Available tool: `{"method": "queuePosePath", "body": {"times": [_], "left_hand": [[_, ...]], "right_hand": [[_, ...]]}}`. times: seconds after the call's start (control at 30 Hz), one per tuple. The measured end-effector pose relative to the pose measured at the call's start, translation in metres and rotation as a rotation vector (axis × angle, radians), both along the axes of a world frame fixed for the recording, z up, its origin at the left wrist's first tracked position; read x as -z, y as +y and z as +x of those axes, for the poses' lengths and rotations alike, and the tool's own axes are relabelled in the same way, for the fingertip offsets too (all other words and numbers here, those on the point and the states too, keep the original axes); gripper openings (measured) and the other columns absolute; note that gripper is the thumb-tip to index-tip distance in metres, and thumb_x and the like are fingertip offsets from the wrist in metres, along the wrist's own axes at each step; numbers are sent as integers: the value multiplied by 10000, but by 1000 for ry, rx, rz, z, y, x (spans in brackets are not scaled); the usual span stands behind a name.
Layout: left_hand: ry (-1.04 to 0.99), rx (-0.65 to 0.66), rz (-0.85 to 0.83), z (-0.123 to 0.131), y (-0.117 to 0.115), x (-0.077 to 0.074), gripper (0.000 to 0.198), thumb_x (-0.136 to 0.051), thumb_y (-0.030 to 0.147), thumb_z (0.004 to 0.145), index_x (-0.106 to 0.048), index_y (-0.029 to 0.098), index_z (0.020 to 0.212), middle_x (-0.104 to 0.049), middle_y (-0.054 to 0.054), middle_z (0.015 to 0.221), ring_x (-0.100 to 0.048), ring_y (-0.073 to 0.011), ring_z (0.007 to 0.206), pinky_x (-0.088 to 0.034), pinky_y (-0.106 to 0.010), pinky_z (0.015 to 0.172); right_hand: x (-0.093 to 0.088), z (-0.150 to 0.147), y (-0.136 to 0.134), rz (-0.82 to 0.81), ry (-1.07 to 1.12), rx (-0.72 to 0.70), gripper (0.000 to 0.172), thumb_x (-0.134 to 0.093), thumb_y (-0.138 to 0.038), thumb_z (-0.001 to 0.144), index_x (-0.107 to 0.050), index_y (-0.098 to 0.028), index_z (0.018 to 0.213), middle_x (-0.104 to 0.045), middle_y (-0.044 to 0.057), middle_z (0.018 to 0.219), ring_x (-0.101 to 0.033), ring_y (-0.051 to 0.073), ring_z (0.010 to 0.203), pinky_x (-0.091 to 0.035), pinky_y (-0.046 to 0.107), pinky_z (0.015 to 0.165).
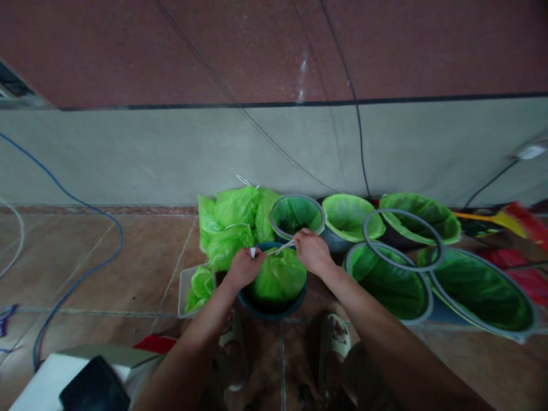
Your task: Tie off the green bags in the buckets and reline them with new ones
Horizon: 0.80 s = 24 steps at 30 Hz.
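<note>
A dark round bin (271, 308) stands on the tiled floor in front of me, with a green plastic bag (279, 277) bunched up inside it. My left hand (243, 267) is closed on one white drawstring end (253, 252) at the bag's top left. My right hand (312, 251) is closed on the other white drawstring (283, 247), which stretches taut between the two hands above the bag.
Several tied green bags (233, 222) are piled against the wall, one in a white tray (185, 291). Bins lined with green bags (297, 216) (391, 279) (482, 291) stand to the right, a loose grey ring (400, 240) on them. Blue cable (89, 262) lies left. My sandalled feet (336, 337) are below.
</note>
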<state>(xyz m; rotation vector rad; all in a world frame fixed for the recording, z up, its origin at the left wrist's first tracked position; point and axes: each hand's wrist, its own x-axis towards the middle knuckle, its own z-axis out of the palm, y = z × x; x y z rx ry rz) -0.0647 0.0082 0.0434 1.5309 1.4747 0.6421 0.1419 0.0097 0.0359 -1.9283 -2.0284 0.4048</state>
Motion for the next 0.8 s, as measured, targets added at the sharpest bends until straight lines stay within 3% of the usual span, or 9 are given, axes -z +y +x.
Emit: {"method": "queuePosePath", "body": {"times": [0.17,0.27,0.4,0.53,0.63,0.73,0.8], "left_hand": [[-685,-134,-291,10,2,-7,337,-682,445,702,-509,176,595,-576,14,635,-463,-76,524,-349,-211,500],[-823,-109,-370,15,1,-9,426,-710,517,693,-481,171,598,-618,2,662,-441,-54,479,-315,-199,459],[-769,-42,-277,14,1,-2,294,-782,381,654,-634,149,758,-614,24,652,-501,-68,544,-381,-196,530],[-542,216,-87,15,-1,7,199,-760,217,651,-691,140,821,-673,2,735,-579,-116,675,-445,-237,680],[-370,325,52,19,-5,9,104,-645,245,788,-673,148,767,-669,-7,737,-581,-128,688,-447,-248,700],[-322,314,111,22,-8,8,147,-554,289,868,-629,170,825,-625,9,717,-546,-114,615,-434,-236,617],[-324,266,114,23,-8,10,157,-532,310,884,-595,180,823,-590,21,687,-526,-108,571,-422,-232,569]], "right_hand": [[7,-8,4,-89,739,-28,202,-512,-311,861,-640,-186,766,-630,9,720,-568,152,712,-412,256,668],[-2,-13,1,-145,943,-85,228,-546,-357,832,-609,-188,692,-573,-28,612,-515,119,606,-375,235,601],[-19,-14,-8,-346,966,-158,246,-615,-390,796,-602,-183,665,-467,-66,480,-397,86,473,-284,225,499],[-26,-15,-11,-614,1081,-214,301,-675,-442,761,-588,-181,641,-442,-74,445,-364,71,425,-272,217,456],[-25,-16,-9,-551,1200,-194,387,-669,-537,773,-623,-163,682,-515,-41,502,-413,67,455,-297,205,458],[-22,-15,-7,-386,1328,-8,493,-583,-644,800,-663,-157,816,-611,-2,644,-450,66,476,-342,202,461],[-19,-15,-8,-385,1276,40,486,-589,-633,790,-668,-162,883,-619,-1,679,-461,73,471,-350,205,441]]}}
